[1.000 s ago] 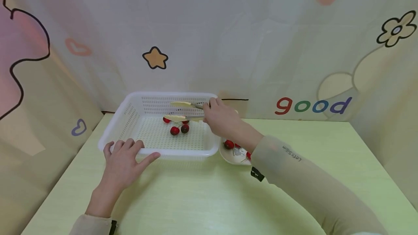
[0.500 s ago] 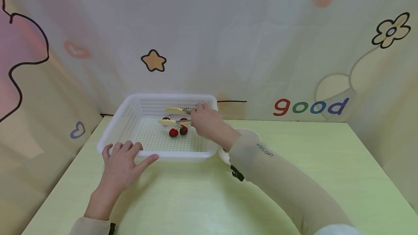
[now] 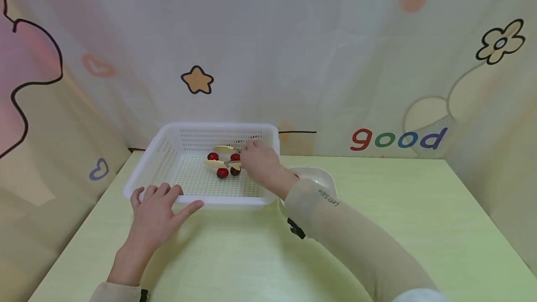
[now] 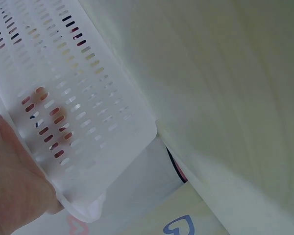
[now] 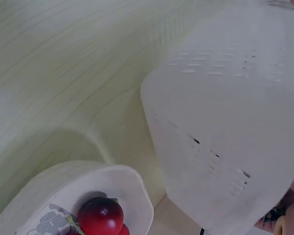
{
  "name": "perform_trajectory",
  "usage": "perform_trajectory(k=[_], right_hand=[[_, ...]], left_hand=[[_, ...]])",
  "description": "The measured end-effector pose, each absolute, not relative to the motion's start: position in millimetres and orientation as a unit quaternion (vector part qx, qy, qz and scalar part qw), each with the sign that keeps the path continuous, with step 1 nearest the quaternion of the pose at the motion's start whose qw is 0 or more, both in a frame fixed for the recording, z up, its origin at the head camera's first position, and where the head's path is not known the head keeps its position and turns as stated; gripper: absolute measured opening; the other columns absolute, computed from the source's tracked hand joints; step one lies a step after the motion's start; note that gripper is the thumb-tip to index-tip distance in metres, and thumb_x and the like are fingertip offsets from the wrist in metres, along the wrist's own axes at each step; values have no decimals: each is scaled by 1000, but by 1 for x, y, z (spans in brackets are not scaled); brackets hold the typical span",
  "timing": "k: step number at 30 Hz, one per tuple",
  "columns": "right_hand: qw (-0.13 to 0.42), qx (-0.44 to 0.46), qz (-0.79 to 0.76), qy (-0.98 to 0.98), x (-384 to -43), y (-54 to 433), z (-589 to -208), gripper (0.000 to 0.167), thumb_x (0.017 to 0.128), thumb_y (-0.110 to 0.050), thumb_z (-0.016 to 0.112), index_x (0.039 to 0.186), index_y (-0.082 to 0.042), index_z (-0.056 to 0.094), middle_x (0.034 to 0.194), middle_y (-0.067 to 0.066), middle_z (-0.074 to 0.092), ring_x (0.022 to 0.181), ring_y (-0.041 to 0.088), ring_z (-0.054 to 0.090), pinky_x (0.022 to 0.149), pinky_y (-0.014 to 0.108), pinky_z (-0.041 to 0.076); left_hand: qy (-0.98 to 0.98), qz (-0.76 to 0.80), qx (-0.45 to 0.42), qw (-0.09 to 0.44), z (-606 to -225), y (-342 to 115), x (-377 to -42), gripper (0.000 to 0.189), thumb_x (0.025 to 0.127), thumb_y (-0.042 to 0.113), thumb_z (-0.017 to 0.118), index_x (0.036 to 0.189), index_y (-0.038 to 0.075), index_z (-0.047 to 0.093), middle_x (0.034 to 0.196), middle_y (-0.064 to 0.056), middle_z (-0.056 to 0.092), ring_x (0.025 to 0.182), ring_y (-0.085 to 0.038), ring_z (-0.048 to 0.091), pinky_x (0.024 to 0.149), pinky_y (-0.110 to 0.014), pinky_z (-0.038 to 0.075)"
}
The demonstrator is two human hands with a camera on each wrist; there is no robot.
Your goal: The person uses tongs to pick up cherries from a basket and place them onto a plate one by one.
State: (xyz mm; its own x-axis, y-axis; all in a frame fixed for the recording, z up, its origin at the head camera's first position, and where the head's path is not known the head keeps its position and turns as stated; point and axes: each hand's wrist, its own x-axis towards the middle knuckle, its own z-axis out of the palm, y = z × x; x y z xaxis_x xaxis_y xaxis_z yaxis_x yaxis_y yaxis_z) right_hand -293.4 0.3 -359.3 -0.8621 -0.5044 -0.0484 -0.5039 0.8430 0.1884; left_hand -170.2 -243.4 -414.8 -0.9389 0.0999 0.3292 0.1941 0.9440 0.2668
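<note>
A: What did the right hand have?

B: A pair of tongs, grasped with the fingers curled round it, inside the right half of the white basket.

A: And how did the tongs' arms stand?

B: Spread apart, pale tips pointing left. One lay toward the back, by the rear cherries; the other crossed between the rear and front pairs, overlapping the front ones a little in the head view.

A: So four in there?

B: Four showed, in two rough rows near the middle of the slotted floor. Whether a tip touched any of them, I honestly couldn't tell from that angle.

A: What about the left hand?

B: It gripped the basket's near rim toward the left corner, fingers hooked over to the inside, thumb stretched out to the right along the outside.

A: Anything beside the basket?

B: A white dish just to its right, partly hidden by the right sleeve. The right wrist view showed a dark red cherry in it, next to a grey printed pattern.

A: And around all that?

B: A pale green table, with a curtain behind, printed with a star, a flower and the word "good".
</note>
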Motion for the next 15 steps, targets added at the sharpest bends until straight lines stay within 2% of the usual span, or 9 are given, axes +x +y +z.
perform_trajectory(k=[4, 10, 15], right_hand=[[-1, 257, -91, -962, -292, -3, -360, 35, 106, -35, 59, 126, -9, 68, 122, 7, 59, 107, 19, 55, 79, 36, 60], [-3, 260, -76, -963, -291, -3, -361, 27, 105, -31, 62, 120, -10, 72, 128, 9, 60, 112, 20, 57, 83, 36, 59], [-3, 262, -77, -962, -291, -3, -363, 20, 104, -23, 63, 117, -10, 72, 123, 8, 61, 107, 19, 57, 81, 35, 59]], left_hand=[[-973, -151, -75, 160, -414, -244, -170, 63, 91, 70, 61, 107, 10, 66, 103, -10, 63, 104, -42, 49, 101, -73, 16], [-971, -153, -77, 168, -416, -244, -171, 62, 91, 70, 62, 106, 10, 66, 101, -8, 62, 103, -41, 50, 102, -72, 17], [-969, -154, -82, 174, -418, -244, -171, 61, 91, 70, 62, 104, 10, 66, 97, -7, 60, 100, -39, 49, 101, -72, 17]])
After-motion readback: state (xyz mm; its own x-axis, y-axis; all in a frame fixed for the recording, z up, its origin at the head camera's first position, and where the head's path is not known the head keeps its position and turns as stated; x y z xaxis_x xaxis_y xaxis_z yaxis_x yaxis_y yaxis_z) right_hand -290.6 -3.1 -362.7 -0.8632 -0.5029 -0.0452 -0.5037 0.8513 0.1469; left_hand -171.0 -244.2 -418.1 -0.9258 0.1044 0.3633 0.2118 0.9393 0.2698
